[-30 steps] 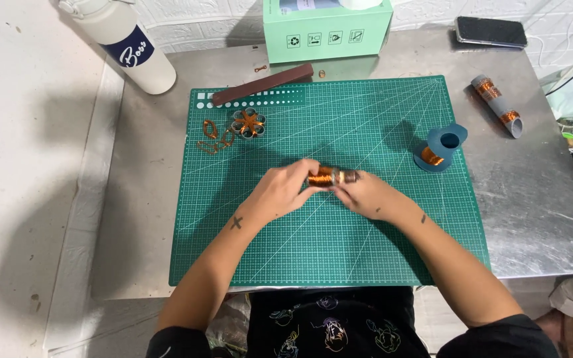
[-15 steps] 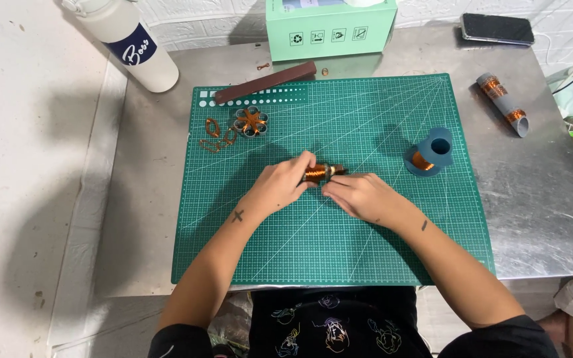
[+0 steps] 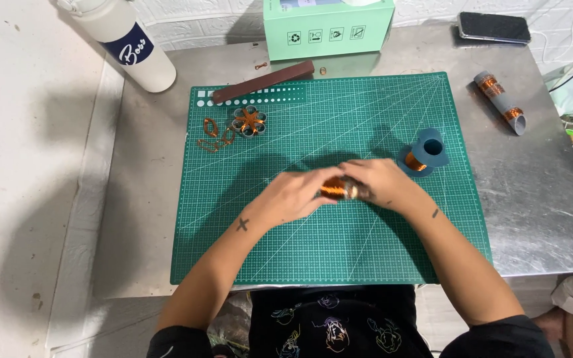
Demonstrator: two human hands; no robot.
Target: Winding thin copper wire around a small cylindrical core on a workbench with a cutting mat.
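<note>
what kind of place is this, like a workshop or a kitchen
Most likely a small craft or hobby workbench, not a kitchen. A green cutting mat covers a metal table, copper wire is wound on a blue spool, and small copper wire shapes lie at the mat's corner.

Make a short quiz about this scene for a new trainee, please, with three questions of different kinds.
1. True or false: both hands meet on the copper-wound piece over the green cutting mat.
2. Which thing stands just right of the right hand? A) white bottle B) blue spool C) black phone
3. What lies on the mat's upper left part, near the brown strip?

Key:
1. True; the left hand touches it too.
2. B
3. A small copper wire flower and loose wire loops.
</note>
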